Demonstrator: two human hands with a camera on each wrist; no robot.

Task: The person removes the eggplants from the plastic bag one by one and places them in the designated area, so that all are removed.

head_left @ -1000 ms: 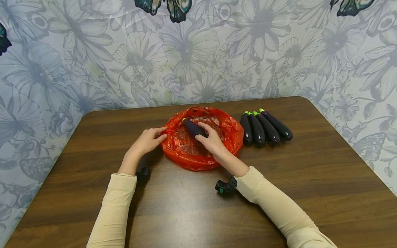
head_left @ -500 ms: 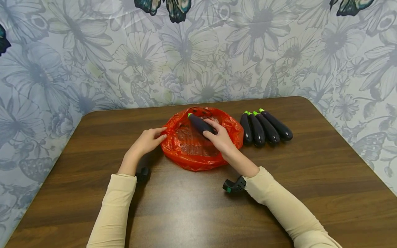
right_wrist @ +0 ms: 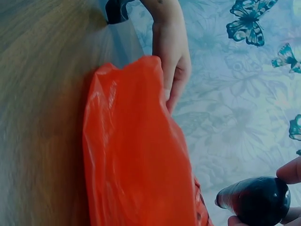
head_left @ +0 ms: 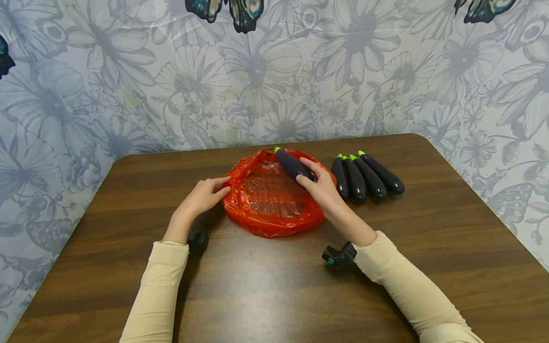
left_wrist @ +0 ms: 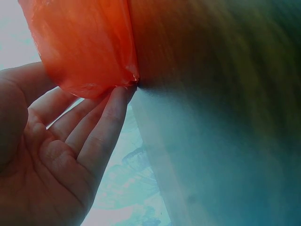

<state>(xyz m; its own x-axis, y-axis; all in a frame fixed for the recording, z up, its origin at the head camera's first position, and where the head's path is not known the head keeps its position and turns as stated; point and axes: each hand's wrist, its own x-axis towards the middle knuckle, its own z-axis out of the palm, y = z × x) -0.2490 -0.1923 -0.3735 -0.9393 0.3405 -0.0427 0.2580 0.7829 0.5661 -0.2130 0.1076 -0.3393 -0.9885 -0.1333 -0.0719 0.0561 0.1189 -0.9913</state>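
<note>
Holding the aubergine (head_left: pixel 292 164) by its blunt lower end only, your right hand (head_left: pixel 319 186) leaves most of that glossy body sticking out past the fingers, up toward the back rim of the red bag (head_left: pixel 274 200). That is the weak point: a smooth skin and a grip far from the middle could let it pivot or slide out, and it would likely drop onto the thin plastic or roll off toward the four aubergines (head_left: pixel 368 175) lined up just beside the bag on the worktop (head_left: pixel 266 286). Swing it right carelessly and you could also knock that neat row apart.

The bag itself is light and crinkled. Your left hand (head_left: pixel 205 194) lies flat with fingers nearly straight, fingertips (left_wrist: pixel 123 94) just touching the bag's left edge rather than pinching it, so a tug from the other side could drag the whole bag along.

Your right forearm reaches in from the lower right, wrist raised off the worktop, thumb and fingers curled around the aubergine's end; the right wrist view shows the dark rounded tip between fingertips. Your left forearm comes straight forward, wrist low, palm down.
</note>
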